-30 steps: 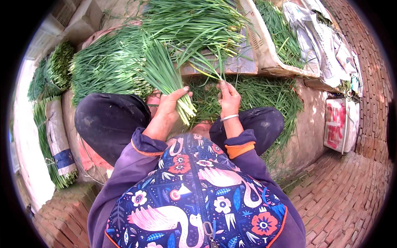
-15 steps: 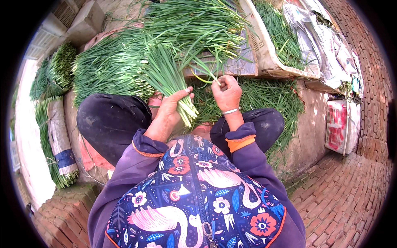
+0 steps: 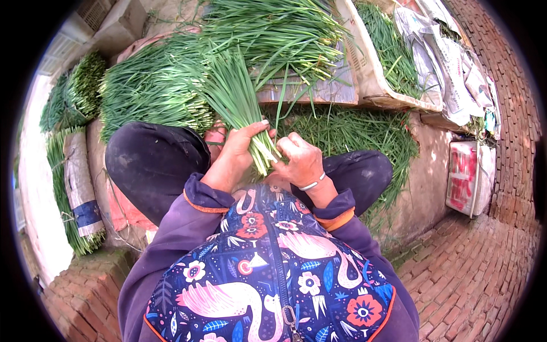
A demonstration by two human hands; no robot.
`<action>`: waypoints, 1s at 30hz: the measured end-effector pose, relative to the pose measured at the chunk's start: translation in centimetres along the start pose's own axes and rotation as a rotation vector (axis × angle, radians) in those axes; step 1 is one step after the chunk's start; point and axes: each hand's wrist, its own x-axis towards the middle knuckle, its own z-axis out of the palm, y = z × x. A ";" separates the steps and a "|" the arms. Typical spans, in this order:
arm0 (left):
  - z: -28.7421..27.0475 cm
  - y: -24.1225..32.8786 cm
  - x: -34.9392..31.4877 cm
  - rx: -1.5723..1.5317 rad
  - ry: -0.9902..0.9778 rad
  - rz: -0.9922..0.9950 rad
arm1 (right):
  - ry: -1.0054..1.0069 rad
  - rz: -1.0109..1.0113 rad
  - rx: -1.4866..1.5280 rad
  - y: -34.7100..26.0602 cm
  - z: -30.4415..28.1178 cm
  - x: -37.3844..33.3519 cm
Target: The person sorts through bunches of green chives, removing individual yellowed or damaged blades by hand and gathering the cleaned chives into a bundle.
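My left hand point(image 3: 238, 149) is closed around a bunch of garlic chives point(image 3: 236, 94), its thumb across the stalks. The green blades fan out away from me, and the pale stem ends point toward my lap. Against those stem ends, my right hand point(image 3: 299, 161) is closed in a pinch on garlic chives; its fingertips are partly hidden. A few loose blades rise between the two hands. Beyond the bunch lies a big heap of garlic chives point(image 3: 273, 34) on a board point(image 3: 296, 93), with another laid-out pile point(image 3: 154, 85) to its left.
Loose chive leaves point(image 3: 359, 134) cover the ground past my right knee. At the right stand a pale crate point(image 3: 393, 98) holding more greens and a red-and-white basket point(image 3: 464, 176). Wrapped chive bundles point(image 3: 80, 188) lie at the left. Brick paving point(image 3: 467, 268) runs along the right.
My right hand has come down and inward to the stem ends of the bunch. The yellowed leaf near its fingers no longer shows. My left hand keeps its hold, the bunch slightly more upright.
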 end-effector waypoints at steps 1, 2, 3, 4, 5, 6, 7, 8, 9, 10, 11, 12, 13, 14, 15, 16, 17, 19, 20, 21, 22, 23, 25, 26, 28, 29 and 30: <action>-0.3 -0.2 0.1 -0.019 -0.032 0.031 | -0.037 0.011 0.026 -0.1 -0.4 -0.2; -0.6 -0.1 0.1 -0.046 -0.097 0.017 | -0.111 -0.005 0.025 0.2 -0.7 -0.4; -1.0 0.1 0.2 -0.052 -0.060 0.031 | -0.184 -0.020 0.025 0.7 -1.0 -0.8; -0.6 0.3 0.0 -0.057 -0.026 0.038 | -0.256 -0.029 0.021 1.5 -1.2 -1.3; -0.7 0.8 -0.1 -0.138 -0.127 0.036 | -0.370 0.009 0.088 2.5 -1.5 -1.7; -0.8 1.3 -0.2 -0.181 -0.156 0.034 | -0.517 0.068 0.040 4.3 -1.7 -1.9; -0.8 1.7 -0.6 -0.223 -0.206 0.041 | -0.562 0.127 -0.068 6.0 -2.0 -1.9; -0.5 2.0 -1.0 -0.264 -0.258 0.045 | -0.605 0.189 -0.180 7.2 -2.6 -1.4; -0.3 2.0 -1.4 -0.247 -0.251 0.065 | -0.502 0.239 -0.164 8.4 -2.8 -0.2; -0.5 2.1 -1.6 -0.238 -0.261 0.075 | -0.399 0.282 -0.145 9.4 -2.8 1.7; -0.6 2.0 -1.6 -0.230 -0.275 0.079 | -0.273 0.394 -0.040 10.4 -2.3 3.5; -0.7 1.9 -1.6 -0.221 -0.287 0.081 | -0.145 0.505 0.066 11.5 -1.7 5.3; -0.4 1.8 -1.7 -0.205 -0.257 0.074 | -0.097 0.482 -0.030 12.7 -1.0 7.0; -0.1 1.7 -1.8 -0.218 -0.258 0.070 | -0.048 0.457 -0.129 13.5 -0.5 8.5; 0.3 1.6 -1.7 -0.230 -0.261 0.064 | -0.054 0.502 -0.136 13.9 -0.3 9.7; 0.4 1.7 -1.8 -0.243 -0.259 0.064 | -0.064 0.544 -0.139 13.8 0.1 10.8; 0.5 1.7 -1.7 -0.230 -0.253 0.071 | -0.074 0.586 -0.142 13.6 0.4 11.6; 0.5 1.6 -1.8 -0.219 -0.271 0.089 | -0.088 0.624 -0.195 13.3 0.6 12.6; 0.5 1.6 -1.8 -0.215 -0.277 0.100 | -0.098 0.642 -0.222 13.1 0.7 12.9; 0.1 1.6 -1.5 -0.220 -0.309 0.090 | -0.074 0.644 -0.217 13.0 0.6 12.9; 0.0 1.5 -1.4 -0.176 -0.265 0.100 | -0.076 0.654 -0.234 12.8 0.7 13.0; -0.1 1.4 -1.4 -0.132 -0.220 0.108 | -0.077 0.665 -0.252 12.6 0.8 13.1; -0.3 1.4 -1.2 -0.121 -0.203 0.105 | -0.136 0.690 -0.277 12.2 0.5 13.7; -0.4 1.3 -1.2 -0.091 -0.183 0.123 | -0.169 0.680 -0.296 12.2 0.6 13.8; -0.5 1.1 -1.3 -0.034 -0.143 0.164 | -0.236 0.656 -0.336 12.2 0.9 13.9; -0.6 1.2 -1.2 -0.015 -0.125 0.166 | -0.190 0.653 -0.317 12.3 1.1 13.7; -0.6 1.1 -1.2 0.033 -0.110 0.178 | -0.147 0.654 -0.254 12.4 1.1 13.5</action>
